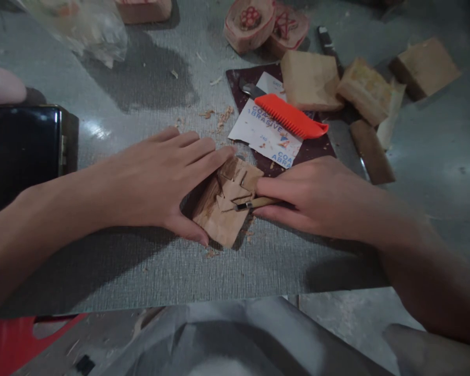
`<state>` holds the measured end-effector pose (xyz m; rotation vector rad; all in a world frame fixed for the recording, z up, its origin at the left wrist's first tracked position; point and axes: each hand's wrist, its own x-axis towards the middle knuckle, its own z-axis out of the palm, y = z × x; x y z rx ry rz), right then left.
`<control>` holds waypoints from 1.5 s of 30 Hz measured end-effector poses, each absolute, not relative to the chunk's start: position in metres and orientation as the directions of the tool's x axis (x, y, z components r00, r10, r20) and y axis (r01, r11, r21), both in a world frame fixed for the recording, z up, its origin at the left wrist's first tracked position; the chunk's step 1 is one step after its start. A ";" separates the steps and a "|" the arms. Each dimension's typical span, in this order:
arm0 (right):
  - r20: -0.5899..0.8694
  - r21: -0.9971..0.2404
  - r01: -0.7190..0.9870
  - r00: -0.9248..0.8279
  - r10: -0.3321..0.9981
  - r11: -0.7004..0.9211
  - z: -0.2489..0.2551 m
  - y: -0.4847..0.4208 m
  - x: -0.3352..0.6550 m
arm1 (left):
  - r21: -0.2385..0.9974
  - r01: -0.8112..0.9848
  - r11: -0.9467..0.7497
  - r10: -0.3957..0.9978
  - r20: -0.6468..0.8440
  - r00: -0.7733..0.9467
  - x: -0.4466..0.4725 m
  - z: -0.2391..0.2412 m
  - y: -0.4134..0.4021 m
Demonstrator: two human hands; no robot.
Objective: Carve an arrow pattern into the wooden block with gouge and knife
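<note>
A small wooden block (235, 201) with a zigzag shape cut into its face lies on the table near its front edge. My left hand (160, 180) grips the block, thumb at its near corner and forefinger along its far side. In my right hand (309, 201) is a carving knife (258, 203) with a wooden handle and metal collar. Its thin tip touches the block's face close to the carved lines. Wood shavings (223, 119) lie scattered around the block.
Beyond the block, an orange utility knife (290, 116) rests on sandpaper (258, 130). Several wooden blocks (311, 78) sit at the right, carved round stamps (250, 23) at the back. A black phone (25, 151) and a plastic bag (90, 31) are at the left.
</note>
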<state>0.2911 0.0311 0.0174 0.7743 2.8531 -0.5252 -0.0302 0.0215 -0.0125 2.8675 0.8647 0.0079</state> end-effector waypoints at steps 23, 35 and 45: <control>-0.180 -0.297 0.492 -0.871 0.458 0.819 0.015 0.031 0.292 | 0.153 0.537 -0.829 0.545 0.011 0.838 -0.033 -0.019 0.023; -0.235 -0.300 0.521 -0.852 0.467 0.799 0.017 0.031 0.291 | 0.156 0.538 -0.828 0.542 -0.023 0.840 -0.031 -0.017 0.024; -0.219 -0.313 0.517 -0.855 0.469 0.797 0.016 0.032 0.291 | 0.189 0.545 -0.817 0.556 0.006 0.831 -0.034 -0.020 0.024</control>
